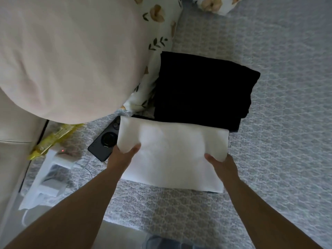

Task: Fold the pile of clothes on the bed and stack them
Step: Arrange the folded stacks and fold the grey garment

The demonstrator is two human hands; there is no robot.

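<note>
- Two things are partly hidden: the fingers of both hands sit under the white folded garment, with only the thumbs showing on top, and a dark phone left of the white garment is covered at its right edge by the cloth.
- Left of the white garment, some yellow packaging and a white charger with cables are blurred and hard to make out.
- A grey patterned bed cover carries everything; a large pale pillow lies beyond and left of the white garment.
- Just beyond the white garment lies a black folded garment, its near edge touching the white one.
- Left hand pinches the white garment's left edge; right hand pinches its right edge.
</note>
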